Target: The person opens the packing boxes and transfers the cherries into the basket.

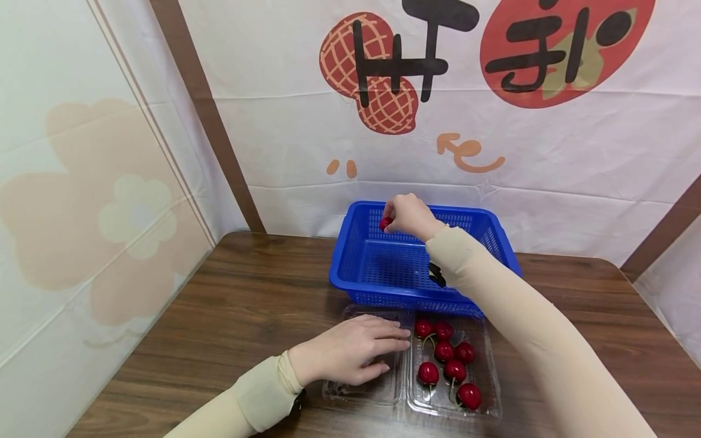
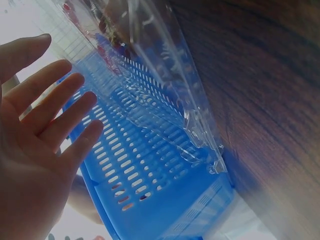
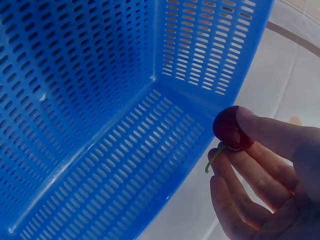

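Observation:
My right hand (image 1: 409, 216) pinches a dark red cherry (image 3: 231, 129) between thumb and fingers, over the far part of the blue plastic basket (image 1: 341, 263). A short green stem (image 3: 215, 158) hangs from the cherry in the right wrist view. My left hand (image 1: 353, 350) is spread with straight fingers over the lid half of a clear plastic clamshell box (image 1: 495, 389). In the left wrist view the palm and fingers (image 2: 55, 107) hold nothing. Several red cherries (image 1: 444, 351), some with green stems, lie in the right half of the box.
The basket stands at the back of the brown wooden table (image 1: 263, 286), just behind the box. A printed cloth (image 1: 285, 140) hangs close behind it. My right forearm (image 1: 526, 310) passes over the basket's right side.

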`<state>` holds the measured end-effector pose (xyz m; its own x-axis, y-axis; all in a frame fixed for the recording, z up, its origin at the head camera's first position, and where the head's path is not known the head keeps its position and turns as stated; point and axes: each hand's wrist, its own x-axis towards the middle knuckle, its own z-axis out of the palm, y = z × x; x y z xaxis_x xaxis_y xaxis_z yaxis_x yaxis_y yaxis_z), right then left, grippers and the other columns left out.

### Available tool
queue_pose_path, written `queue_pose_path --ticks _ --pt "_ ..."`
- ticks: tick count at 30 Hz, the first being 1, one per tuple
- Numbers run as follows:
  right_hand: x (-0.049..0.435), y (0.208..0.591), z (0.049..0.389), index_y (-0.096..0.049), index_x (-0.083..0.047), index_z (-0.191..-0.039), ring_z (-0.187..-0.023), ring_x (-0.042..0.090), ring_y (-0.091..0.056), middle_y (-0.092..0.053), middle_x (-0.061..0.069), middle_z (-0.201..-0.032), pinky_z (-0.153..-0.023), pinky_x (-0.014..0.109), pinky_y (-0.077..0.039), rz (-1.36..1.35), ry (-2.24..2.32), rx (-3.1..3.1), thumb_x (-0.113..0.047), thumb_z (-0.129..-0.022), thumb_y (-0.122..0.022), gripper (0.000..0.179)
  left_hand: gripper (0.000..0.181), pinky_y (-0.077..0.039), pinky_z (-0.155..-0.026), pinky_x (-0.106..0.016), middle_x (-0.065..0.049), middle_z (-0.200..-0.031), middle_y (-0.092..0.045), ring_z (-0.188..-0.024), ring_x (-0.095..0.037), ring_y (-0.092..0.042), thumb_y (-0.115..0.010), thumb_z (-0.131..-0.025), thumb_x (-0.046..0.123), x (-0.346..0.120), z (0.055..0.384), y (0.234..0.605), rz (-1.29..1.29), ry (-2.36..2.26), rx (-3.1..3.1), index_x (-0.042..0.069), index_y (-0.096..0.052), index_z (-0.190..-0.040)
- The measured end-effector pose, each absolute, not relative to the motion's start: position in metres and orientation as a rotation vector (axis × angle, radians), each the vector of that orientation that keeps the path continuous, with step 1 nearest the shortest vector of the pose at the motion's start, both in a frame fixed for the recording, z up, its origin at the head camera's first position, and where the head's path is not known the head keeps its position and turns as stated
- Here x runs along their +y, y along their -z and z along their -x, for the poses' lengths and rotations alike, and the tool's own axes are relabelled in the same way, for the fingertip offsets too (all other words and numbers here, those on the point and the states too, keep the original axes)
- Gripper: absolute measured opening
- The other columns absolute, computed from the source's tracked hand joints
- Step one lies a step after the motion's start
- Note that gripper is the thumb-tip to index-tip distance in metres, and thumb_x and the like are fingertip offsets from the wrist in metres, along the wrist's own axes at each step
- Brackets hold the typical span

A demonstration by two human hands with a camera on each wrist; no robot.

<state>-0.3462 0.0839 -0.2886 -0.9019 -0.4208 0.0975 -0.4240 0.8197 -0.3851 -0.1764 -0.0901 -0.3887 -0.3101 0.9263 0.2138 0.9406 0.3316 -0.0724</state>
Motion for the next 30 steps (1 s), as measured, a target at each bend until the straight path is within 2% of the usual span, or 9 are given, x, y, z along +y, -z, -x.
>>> queue_pose_path --ticks 10,19,30 --pt "0.075 0.303 0.358 -0.069 -0.006 -0.097 -0.087 0.022 -0.064 -0.07 0.009 -0.096 -0.08 0.035 -0.055 -0.816 -0.559 -3.005 -0.01 -0.077 -0.078 0.022 0.044 -0.039 -0.108 -0.034 0.002 -0.136 -0.055 -0.129 -0.017 -0.048 -0.06 -0.09 0.032 -0.089 0.177 0.388 1.704 0.097 -2.381 0.016 -0.057 -0.131" --pt "0.068 0.315 0.365 -0.07 -0.006 -0.099 -0.089 0.019 -0.065 -0.071 0.009 -0.098 -0.08 0.031 -0.055 -1.055 -0.523 -3.075 -0.009 -0.078 -0.077 0.023 0.044 -0.04 -0.108 -0.034 0.002 -0.136 -0.055 -0.129 -0.016 -0.048 -0.061 -0.089 0.031 -0.09 0.177 0.389 1.709 0.118 -2.387 0.016 -0.057 -0.131" --pt "0.059 0.324 0.366 -0.07 -0.005 -0.1 -0.087 0.017 -0.065 -0.072 0.007 -0.097 -0.078 0.029 -0.055 -1.08 -0.466 -3.16 -0.012 -0.077 -0.078 0.026 0.045 -0.039 -0.109 -0.034 0.003 -0.138 -0.054 -0.13 -0.016 -0.047 -0.06 -0.09 0.032 -0.09 0.178 0.389 1.702 0.105 -2.394 0.017 -0.056 -0.132"
